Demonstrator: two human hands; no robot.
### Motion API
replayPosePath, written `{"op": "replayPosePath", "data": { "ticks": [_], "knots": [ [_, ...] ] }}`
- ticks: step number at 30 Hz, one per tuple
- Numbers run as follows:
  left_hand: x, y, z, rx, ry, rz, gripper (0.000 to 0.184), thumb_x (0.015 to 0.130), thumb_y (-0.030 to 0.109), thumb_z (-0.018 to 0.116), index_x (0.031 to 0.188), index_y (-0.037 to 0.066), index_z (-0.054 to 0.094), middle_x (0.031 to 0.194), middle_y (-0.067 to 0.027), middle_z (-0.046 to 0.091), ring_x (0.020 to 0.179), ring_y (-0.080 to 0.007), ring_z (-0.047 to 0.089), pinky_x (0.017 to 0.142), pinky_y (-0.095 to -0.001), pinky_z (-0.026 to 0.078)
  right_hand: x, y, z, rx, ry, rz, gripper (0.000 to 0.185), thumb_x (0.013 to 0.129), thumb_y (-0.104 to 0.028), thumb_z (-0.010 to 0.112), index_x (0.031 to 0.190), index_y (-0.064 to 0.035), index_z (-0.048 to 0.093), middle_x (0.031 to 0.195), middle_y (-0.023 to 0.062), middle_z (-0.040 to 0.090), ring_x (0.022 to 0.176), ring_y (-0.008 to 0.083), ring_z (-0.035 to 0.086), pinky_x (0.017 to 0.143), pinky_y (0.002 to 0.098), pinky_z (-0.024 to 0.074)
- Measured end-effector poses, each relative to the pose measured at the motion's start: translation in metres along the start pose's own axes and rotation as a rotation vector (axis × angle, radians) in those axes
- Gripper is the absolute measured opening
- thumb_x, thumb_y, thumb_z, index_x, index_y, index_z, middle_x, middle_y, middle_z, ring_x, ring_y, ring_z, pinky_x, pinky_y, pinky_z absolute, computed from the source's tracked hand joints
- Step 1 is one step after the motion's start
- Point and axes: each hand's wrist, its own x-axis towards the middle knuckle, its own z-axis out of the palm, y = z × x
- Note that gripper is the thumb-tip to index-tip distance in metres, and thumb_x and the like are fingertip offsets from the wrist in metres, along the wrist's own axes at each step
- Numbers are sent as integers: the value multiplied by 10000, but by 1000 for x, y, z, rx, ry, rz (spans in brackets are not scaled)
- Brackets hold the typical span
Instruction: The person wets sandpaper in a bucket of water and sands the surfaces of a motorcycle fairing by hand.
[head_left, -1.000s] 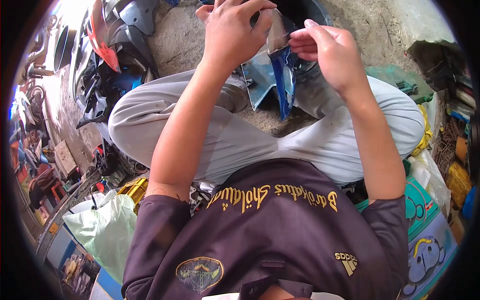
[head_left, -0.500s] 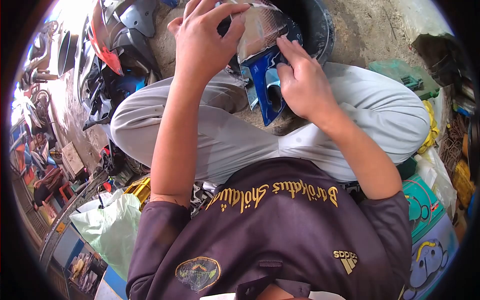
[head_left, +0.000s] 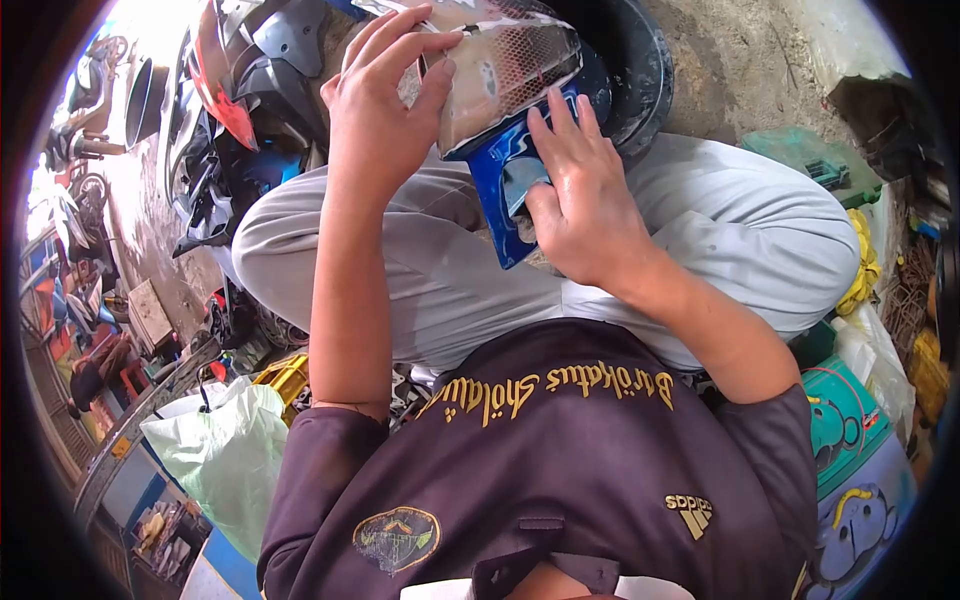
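Currently the panel (head_left: 512,82) is in front of the crossed legs (head_left: 730,235), mesh-patterned section towards the top of the view, blue section nearer the body. Left hand (head_left: 385,115) at the patterned section's left side: fingers curled and spread, thumb and index tips apart, both at the panel. Right hand (head_left: 590,205) on the blue section: fingers extended, slightly apart, fingertips near the seam, thumb bent at the cutout. Can't tell if it's pinching. Black tub (head_left: 650,90) just beside the panel, right side. Dark and red body parts (head_left: 225,105) lie on the ground, left of the left hand.
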Motion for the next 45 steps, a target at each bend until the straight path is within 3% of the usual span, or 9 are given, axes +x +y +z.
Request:
{"op": "replayPosePath", "data": {
  "ticks": [9,14,20,24,28,34,37,40,45],
  "knots": [
    [-4,-2,0,79,134,-53,231,863,149,762,1079,77,803,1369,-92,736,1314,-333,642,1148,-438,476,28,42,-14,173,137,-81,408,951,-132,527,1245,-80,804,1461,317,631,1418,422,577,1234,453,406],
    [-8,-13,13,137,278,-36,267,785,290,849,920,85,742,1258,-71,752,1234,-351,642,1033,-478,501,39,68,-8,367,187,169,415,948,-168,584,1308,-79,770,1405,297,669,1287,397,683,1126,402,511],
    [-10,-8,8,208,248,-169,503,764,462,919,1024,89,704,1158,-79,739,1204,-373,630,1022,-493,488,50,90,-3,432,118,426,447,962,-244,640,1358,-61,736,1196,222,787,1121,308,768,1010,379,560],
    [-9,0,5,205,204,-191,513,794,398,871,1213,141,724,1267,-96,680,1289,-374,565,1054,-532,470,71,110,7,378,122,355,403,987,-268,658,1298,-35,765,987,148,807,882,221,756,861,359,573],
    [-12,-3,4,260,192,-181,501,813,348,840,1279,198,735,1326,-136,629,1283,-402,540,1079,-535,452,109,120,0,626,222,584,334,989,-264,677,1160,-3,796,911,68,773,789,146,685,760,314,538],
    [-12,-8,-6,226,153,-277,520,811,426,908,1169,94,729,1224,-170,632,1227,-406,566,1053,-507,464,193,184,58,848,258,902,347,971,-241,659,1215,-21,771,1141,127,789,1012,227,734,846,400,556],
    [-11,-10,-19,192,90,-307,508,806,377,926,1166,82,723,1192,-170,643,1187,-400,591,1037,-494,475,229,210,115,513,161,834,353,891,-164,614,1149,-14,803,1268,236,763,1230,390,721,1051,446,549],
    [-11,-13,-32,83,36,-397,496,791,311,942,1161,68,716,1182,-158,649,1159,-387,609,1021,-478,486,245,209,149,103,-189,591,466,926,-275,673,1337,-61,724,1421,235,668,1368,406,614,1148,474,500],
    [-9,-14,-41,9,-30,-511,530,763,245,952,1199,63,713,1170,-137,650,1150,-342,625,995,-435,497,217,230,225,-178,-315,407,585,996,-365,667,1538,-152,605,1622,226,513,1527,435,451,1246,516,418]
  ]
}}
